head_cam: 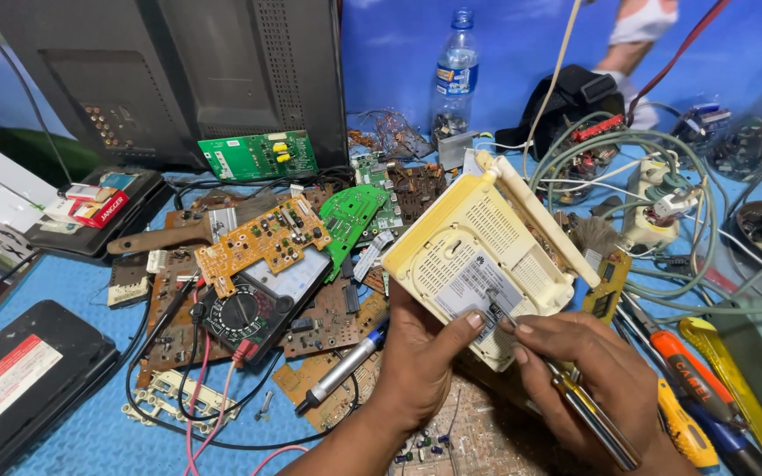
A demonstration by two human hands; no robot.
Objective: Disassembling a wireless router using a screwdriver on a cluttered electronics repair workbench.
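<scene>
My left hand [421,353] grips the cream plastic router casing [478,256], long axis toward one o'clock, while my right hand [588,370] pinches a metal-shafted screwdriver [566,388], tip pointing eleven o'clock onto its underside.

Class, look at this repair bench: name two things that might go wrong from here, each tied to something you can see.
1. The screwdriver in the right hand has its tip close to the left hand thumb on the cream router; a slip could jab it.
2. The router is held tilted above loose circuit boards and a multimeter; if it drops, it may knock them.
</scene>
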